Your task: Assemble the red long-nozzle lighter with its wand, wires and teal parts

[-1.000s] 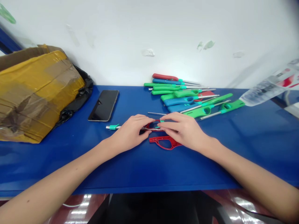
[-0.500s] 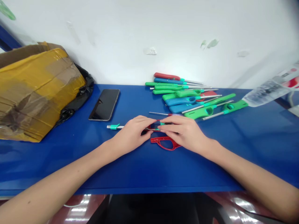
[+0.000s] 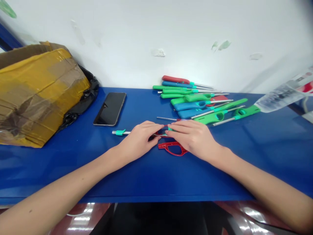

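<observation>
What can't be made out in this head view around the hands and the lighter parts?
Head view:
The left hand and right hand cover most of the red lighter frame, so their grip on it is hidden.
The red piece in the pile is mostly covered by the lighters on it.
The clear plastic wrapping is cut off by the right edge, its print blurred.

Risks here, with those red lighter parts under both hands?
The left hand and right hand pinch a small red plastic lighter frame, mostly hidden, so it might slip. A loose red plastic lighter shell lies just below, easily nudged. A thin steel rod beside the fingertips could snag or jab.
</observation>
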### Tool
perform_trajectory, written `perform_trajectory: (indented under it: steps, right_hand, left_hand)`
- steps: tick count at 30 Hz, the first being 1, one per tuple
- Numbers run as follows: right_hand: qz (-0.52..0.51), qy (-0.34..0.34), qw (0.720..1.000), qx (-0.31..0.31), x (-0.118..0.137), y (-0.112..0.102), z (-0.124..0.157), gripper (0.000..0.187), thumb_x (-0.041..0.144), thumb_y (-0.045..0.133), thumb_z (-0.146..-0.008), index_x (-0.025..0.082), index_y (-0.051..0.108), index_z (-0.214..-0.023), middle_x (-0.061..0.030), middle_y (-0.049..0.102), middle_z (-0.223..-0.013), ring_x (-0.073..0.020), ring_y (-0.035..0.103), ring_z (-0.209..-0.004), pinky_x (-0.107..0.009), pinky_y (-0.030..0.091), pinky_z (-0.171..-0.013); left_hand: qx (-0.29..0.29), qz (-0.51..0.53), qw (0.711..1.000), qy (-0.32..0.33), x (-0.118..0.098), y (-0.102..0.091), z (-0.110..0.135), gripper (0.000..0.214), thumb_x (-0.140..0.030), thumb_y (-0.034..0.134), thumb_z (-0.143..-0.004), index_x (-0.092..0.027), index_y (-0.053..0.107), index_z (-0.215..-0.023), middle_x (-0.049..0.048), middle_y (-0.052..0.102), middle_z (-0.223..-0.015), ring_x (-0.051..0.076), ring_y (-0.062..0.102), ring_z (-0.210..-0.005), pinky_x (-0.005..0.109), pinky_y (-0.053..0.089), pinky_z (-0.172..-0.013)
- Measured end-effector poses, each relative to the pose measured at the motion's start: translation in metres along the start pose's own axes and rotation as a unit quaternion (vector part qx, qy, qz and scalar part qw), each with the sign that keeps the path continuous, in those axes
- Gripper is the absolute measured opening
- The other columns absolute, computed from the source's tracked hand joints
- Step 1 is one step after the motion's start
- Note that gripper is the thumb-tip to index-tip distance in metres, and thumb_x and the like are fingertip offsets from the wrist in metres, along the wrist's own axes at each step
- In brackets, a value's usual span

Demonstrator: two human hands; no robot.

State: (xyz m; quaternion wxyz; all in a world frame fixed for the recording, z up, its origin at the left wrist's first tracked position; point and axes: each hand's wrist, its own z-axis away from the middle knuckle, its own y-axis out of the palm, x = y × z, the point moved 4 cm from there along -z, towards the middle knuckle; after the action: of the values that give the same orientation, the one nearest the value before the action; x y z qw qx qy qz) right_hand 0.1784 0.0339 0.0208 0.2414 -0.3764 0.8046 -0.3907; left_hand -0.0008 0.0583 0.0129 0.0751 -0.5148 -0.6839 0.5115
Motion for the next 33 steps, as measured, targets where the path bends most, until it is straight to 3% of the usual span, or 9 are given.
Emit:
perform_trajectory:
  steps: [12, 21, 33]
  right_hand:
    - [0.051, -0.022, 0.998, -0.004, 0.0051, -0.0005, -0.0038, 0.018, 0.012, 0.058, -0.094, 0.017, 0.075, -0.095, -0.0061, 0.078, -0.100, -0.0217, 0.074, -0.092, -0.034, 0.061, -0.080]
    - [-0.018, -0.048, 0.999, -0.012, 0.0009, 0.0001, -0.0053, 0.019, 0.011, 0.056, -0.095, 0.011, 0.075, -0.098, -0.0113, 0.076, -0.108, -0.0214, 0.072, -0.103, -0.035, 0.059, -0.096]
    - [-0.009, -0.001, 0.999, -0.033, 0.0023, -0.0020, -0.0058, 0.017, 0.015, 0.060, -0.094, 0.016, 0.076, -0.091, -0.0073, 0.078, -0.097, -0.0200, 0.075, -0.083, -0.031, 0.063, -0.077]
  left_hand:
    - [0.008, -0.032, 0.999, -0.010, 0.0013, 0.0016, 0.0000, 0.029, -0.012, 0.065, -0.087, -0.011, 0.069, -0.116, 0.0085, 0.075, -0.094, 0.023, 0.064, -0.099, 0.035, 0.059, -0.083]
    - [-0.006, -0.033, 0.999, -0.003, 0.0023, 0.0017, 0.0013, 0.028, -0.014, 0.066, -0.088, -0.013, 0.069, -0.116, 0.0087, 0.073, -0.096, 0.021, 0.063, -0.098, 0.033, 0.059, -0.081]
    - [0.008, -0.037, 0.999, -0.021, 0.0026, 0.0013, -0.0005, 0.028, -0.014, 0.067, -0.087, -0.014, 0.070, -0.115, 0.0092, 0.073, -0.096, 0.021, 0.064, -0.098, 0.033, 0.059, -0.081]
